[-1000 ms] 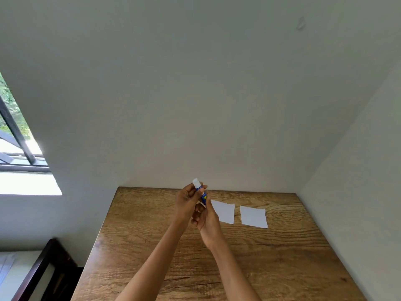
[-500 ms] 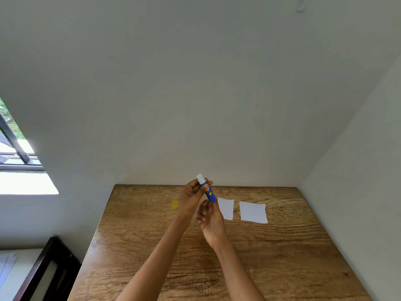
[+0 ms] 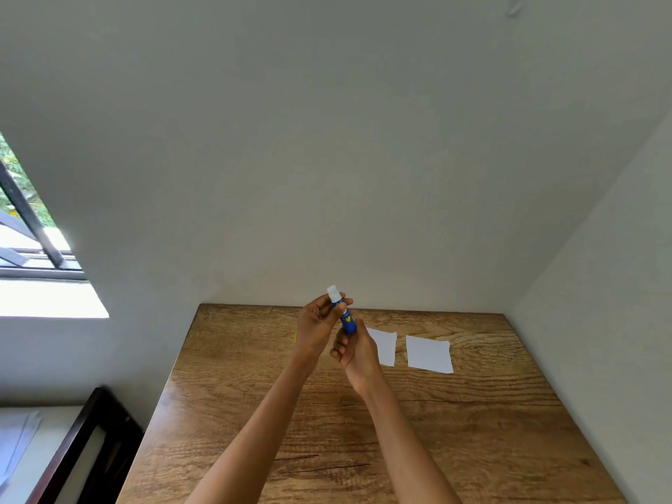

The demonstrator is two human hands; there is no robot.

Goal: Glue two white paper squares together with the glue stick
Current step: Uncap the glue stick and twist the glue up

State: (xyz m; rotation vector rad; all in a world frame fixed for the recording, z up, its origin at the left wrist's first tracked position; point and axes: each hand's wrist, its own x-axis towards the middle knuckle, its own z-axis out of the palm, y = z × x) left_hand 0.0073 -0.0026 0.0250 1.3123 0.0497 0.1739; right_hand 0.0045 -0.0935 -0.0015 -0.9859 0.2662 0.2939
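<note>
A blue glue stick (image 3: 347,320) with its white glue tip exposed is held up above the far part of the wooden table (image 3: 472,431). My left hand (image 3: 316,329) pinches its upper end just below the tip. My right hand (image 3: 354,352) grips its lower end. Two white paper squares lie flat side by side on the table: one (image 3: 384,346) is partly hidden behind my right hand, the other (image 3: 428,353) lies to its right. A sliver of the yellow cap (image 3: 295,337) shows at my left wrist's edge.
The table stands in a corner, with white walls behind and to the right. A window (image 3: 32,231) is at the left. A dark wooden frame (image 3: 83,441) stands beside the table's left edge, with papers (image 3: 14,441) lower left.
Both hands stay on the glue stick and have shifted little. The yellow cap seen on the table half a second ago is now almost hidden behind my left wrist.
</note>
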